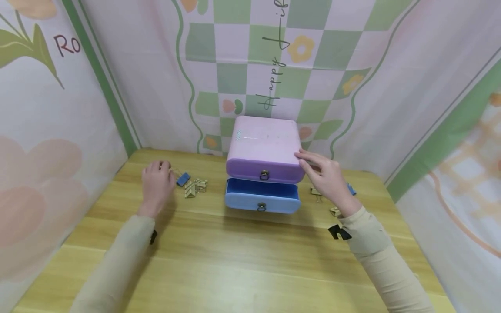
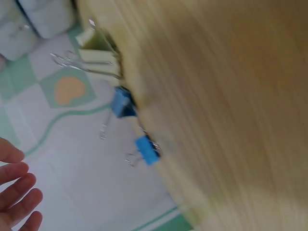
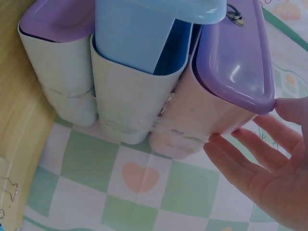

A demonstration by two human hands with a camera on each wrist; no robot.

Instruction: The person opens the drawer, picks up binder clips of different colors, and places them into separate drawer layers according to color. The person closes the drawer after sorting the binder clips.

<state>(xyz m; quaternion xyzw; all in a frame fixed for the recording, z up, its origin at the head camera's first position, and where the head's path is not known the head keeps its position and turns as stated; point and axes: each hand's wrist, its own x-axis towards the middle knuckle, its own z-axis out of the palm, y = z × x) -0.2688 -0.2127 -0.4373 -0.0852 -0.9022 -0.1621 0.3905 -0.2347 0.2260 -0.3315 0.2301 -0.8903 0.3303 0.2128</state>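
Note:
A small stacked drawer unit stands at the back middle. Its blue middle drawer is pulled out, showing a bare inside; the purple top drawer is pushed in. My right hand rests fingertips on the unit's upper right side. In the right wrist view its fingers reach along the pink top casing. Over the left of the table is my left hand, beside a blue binder clip. The left wrist view shows its loose fingers with nothing between them, apart from two blue clips.
Pale yellow binder clips lie left of the unit. More yellow clips and a blue clip lie at the right, partly behind my right hand and wrist. A patterned cloth hangs behind the wooden table.

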